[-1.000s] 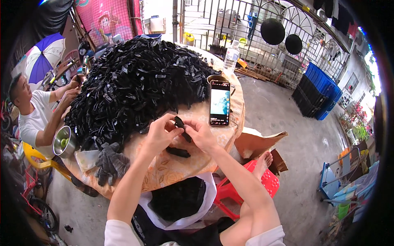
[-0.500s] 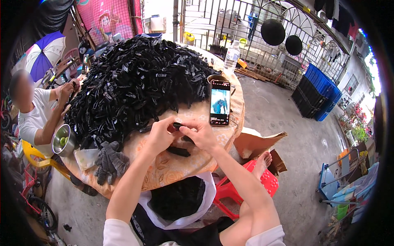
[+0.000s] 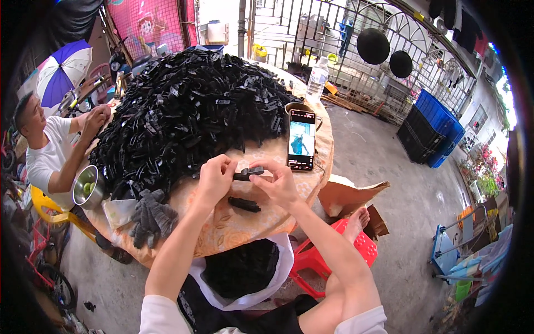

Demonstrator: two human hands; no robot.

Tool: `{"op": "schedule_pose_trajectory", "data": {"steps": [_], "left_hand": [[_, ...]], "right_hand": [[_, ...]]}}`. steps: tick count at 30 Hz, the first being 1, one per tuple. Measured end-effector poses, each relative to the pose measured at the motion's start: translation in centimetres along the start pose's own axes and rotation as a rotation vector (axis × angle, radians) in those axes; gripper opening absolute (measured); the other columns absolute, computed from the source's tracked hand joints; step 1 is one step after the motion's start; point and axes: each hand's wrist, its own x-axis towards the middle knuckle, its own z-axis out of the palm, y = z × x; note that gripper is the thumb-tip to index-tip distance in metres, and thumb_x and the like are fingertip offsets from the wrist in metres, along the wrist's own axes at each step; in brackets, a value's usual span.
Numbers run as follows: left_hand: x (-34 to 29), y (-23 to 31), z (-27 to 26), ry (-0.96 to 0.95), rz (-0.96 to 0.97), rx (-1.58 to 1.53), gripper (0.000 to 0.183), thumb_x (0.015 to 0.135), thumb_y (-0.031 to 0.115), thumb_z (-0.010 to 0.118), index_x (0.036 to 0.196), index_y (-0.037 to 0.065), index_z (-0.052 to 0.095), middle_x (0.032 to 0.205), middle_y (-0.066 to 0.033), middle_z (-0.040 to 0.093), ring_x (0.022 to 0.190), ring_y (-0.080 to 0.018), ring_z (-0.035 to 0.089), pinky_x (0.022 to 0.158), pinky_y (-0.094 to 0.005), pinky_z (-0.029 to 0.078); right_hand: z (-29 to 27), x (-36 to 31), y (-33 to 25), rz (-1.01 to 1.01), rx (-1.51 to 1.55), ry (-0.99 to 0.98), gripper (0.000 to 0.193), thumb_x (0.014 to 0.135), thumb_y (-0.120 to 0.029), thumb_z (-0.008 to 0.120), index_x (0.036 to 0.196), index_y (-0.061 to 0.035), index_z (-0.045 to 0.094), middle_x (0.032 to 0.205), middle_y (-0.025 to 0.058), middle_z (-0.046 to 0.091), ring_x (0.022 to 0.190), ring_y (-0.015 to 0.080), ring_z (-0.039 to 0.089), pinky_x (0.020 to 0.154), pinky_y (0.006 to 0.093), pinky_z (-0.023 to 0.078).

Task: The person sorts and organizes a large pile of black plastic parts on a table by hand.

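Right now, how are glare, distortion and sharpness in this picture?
Head view: white glare around the upright pole; head view: fisheye bending, black corners; head view: left hand and right hand fairly sharp, black pile low-contrast with small highlights.

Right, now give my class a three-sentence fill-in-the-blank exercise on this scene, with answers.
The left hand and right hand hold a small elongated piece coloured ____.
The lit rectangular phone is nearer the ____ hand.
The stacked plastic crates are black and ____.
Missing words: black; right; blue.
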Motion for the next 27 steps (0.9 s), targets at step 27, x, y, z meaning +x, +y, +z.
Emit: {"op": "schedule_pose_trajectory", "data": {"steps": [27], "left_hand": [[-0.7,1.6,-0.1,-0.242,-0.046,-0.288,0.023,0.084,-0.001,0.075,0.103,-0.003,0.063,0.080,-0.0074,0.071,0.073,-0.0084,0.064,0.061,-0.0233,0.049]], "right_hand": [[-1.0,0.1,-0.2,0.150,0.101,-0.113,0.033,0.093,-0.004,0.067,0.124,0.0033,0.056,0.108,0.0125,0.070,0.094,0.0148,0.067,0.082,0.0268,0.057]]}}
